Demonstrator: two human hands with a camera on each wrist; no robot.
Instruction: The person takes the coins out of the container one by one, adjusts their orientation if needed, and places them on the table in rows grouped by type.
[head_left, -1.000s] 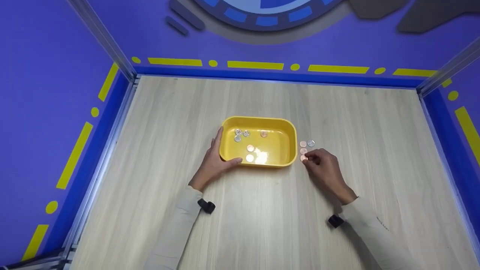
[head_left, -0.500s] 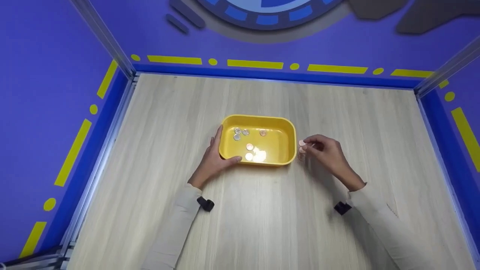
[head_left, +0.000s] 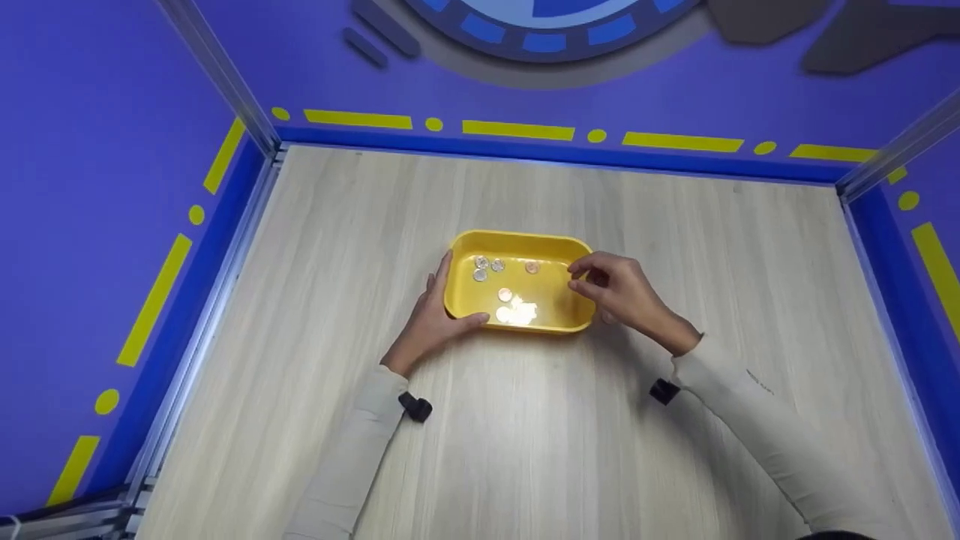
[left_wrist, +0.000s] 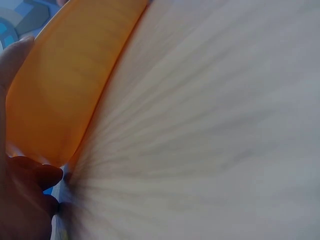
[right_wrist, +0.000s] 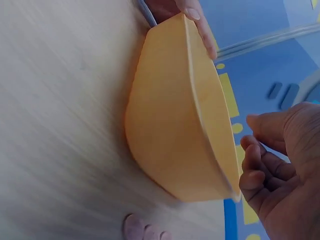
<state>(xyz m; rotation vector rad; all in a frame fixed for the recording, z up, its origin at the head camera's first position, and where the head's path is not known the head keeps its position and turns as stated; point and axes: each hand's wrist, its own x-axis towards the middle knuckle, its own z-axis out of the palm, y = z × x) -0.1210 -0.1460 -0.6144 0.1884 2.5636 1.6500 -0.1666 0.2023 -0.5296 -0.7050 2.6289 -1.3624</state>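
Observation:
My left hand (head_left: 433, 321) grips the left end of a yellow plastic container (head_left: 525, 241), its thumb along the near rim and its fingers at the left wall. Inside the container lie several silver coins (head_left: 480, 275) and copper coins (head_left: 532, 267). Over the container's right end hovers my right hand (head_left: 624, 291), thumb and index finger brought near each other. Whether a coin sits between those fingertips cannot be made out. Copper coins (right_wrist: 133, 228) lie on the table beside the container's right wall in the right wrist view; in the head view the right hand mostly hides them.
A pale wood-grain table (head_left: 480, 450) carries everything. Blue-purple walls (head_left: 337, 82) with yellow marks and metal corner posts (head_left: 225, 75) enclose it at the back and both sides. Glare shows on the container's floor.
My right hand has risen from the coins on the table and moved left over the container's right end. My left hand stays on the container, which keeps its place.

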